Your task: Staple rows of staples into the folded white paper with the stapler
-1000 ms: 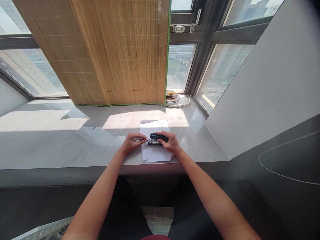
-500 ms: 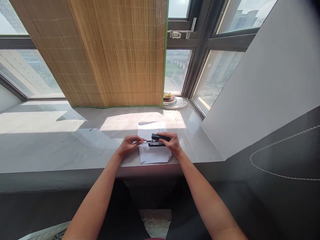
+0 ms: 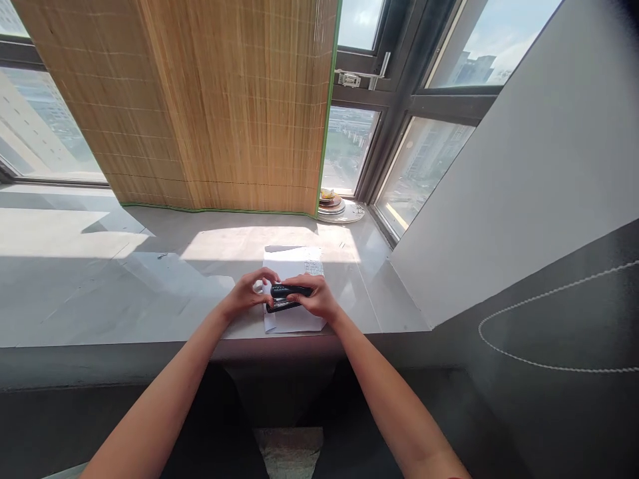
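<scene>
A black stapler point(image 3: 284, 291) is held above a white sheet of paper point(image 3: 294, 323), its top arm raised apart from the base. My right hand point(image 3: 319, 297) grips the rear part of the stapler between thumb and fingers. At the stapler's front end, my left hand point(image 3: 244, 293) curves round with the thumb at the base and the fingertips near the top arm. Bright metal shows between the two halves of the stapler. Printed marks are visible at the paper's upper right corner.
The paper lies on a pale windowsill point(image 3: 150, 293) near its front edge. A bamboo blind point(image 3: 229, 120) hangs behind it. Stacked plates point(image 3: 339, 211) stand in the back corner by the window. A white slanted wall point(image 3: 489, 179) bounds the right side, where a beaded cord point(image 3: 492, 313) hangs.
The thin metal piece that stretched from the stapler to my left fingers no longer sticks out. My left hand has closed in on the stapler's front, and the stapler is now tilted. The view has shifted.
</scene>
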A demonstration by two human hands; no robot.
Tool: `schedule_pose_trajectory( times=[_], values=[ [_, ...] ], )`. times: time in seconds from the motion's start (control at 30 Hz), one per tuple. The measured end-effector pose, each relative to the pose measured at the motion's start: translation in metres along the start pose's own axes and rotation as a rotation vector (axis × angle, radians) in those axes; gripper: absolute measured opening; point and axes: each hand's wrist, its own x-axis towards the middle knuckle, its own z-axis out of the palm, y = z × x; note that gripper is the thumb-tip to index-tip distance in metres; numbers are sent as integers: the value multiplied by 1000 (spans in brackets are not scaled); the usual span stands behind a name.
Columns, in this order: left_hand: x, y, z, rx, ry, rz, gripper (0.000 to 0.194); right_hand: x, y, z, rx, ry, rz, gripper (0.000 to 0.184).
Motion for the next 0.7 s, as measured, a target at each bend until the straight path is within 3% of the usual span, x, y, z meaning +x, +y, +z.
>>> schedule_pose_trajectory(
  times=[0.1,0.27,0.37,0.5,0.63,0.7],
  values=[
    [1,3,-1,55,20,-18,41,-6,1,-20,-22,58,27,27],
    [2,4,2,207,-17,-4,22,-36,13,-99,-238,287,84,26],
    [4,4,8,353,-65,20,21,-50,25,-133,-405,336,98,23],
    [22,7,21,497,-216,123,25,-52,34,-135,-492,232,76,25],
    [51,10,40,508,-482,251,51,-46,33,-128,-540,175,33,28],
    [59,10,49,504,-552,253,58,-45,31,-128,-565,171,20,29]
  ],
)
